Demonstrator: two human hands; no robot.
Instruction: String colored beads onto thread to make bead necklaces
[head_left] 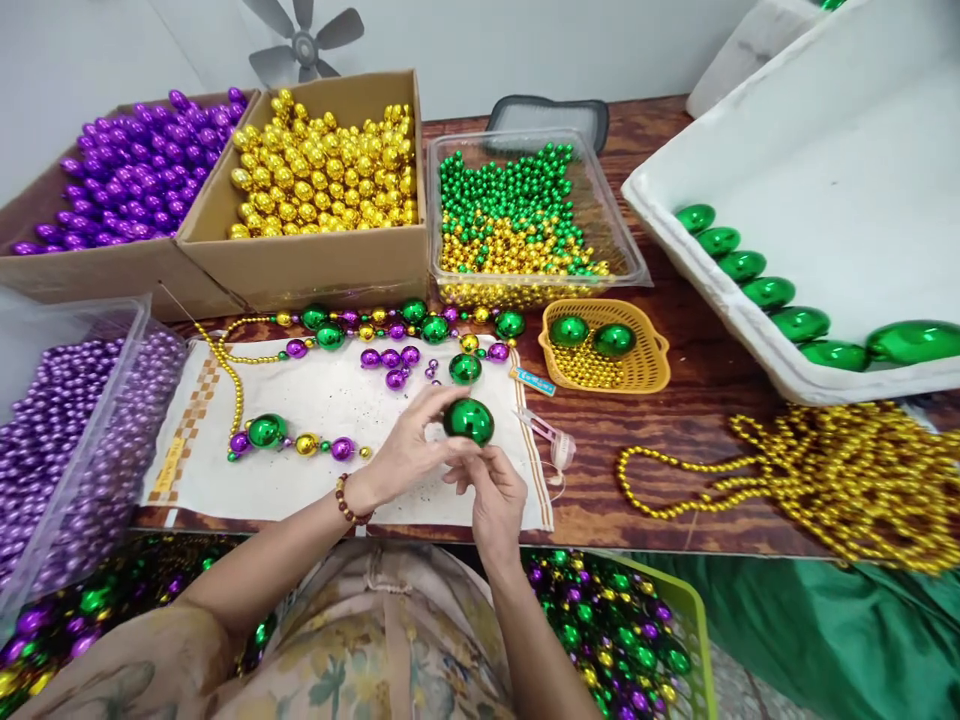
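Observation:
My left hand [409,450] grips a large shiny green ball bead [469,420] above a white cloth [330,470]. My right hand [491,495] sits just below the bead, fingers pinched at its underside, touching it. A partly strung strand of green, purple and gold beads [352,335] curls across the cloth, with several loose purple beads [390,362] and a green ball [465,369] close to my hands. A beaded bracelet is on my left wrist.
Cardboard boxes of purple beads [127,175] and gold beads [326,165] stand at the back, beside a clear tray of small green and gold beads [517,215]. A yellow basket [652,345], a white foam tray [787,180], gold strands [847,480] and clear bin [67,430] surround the cloth.

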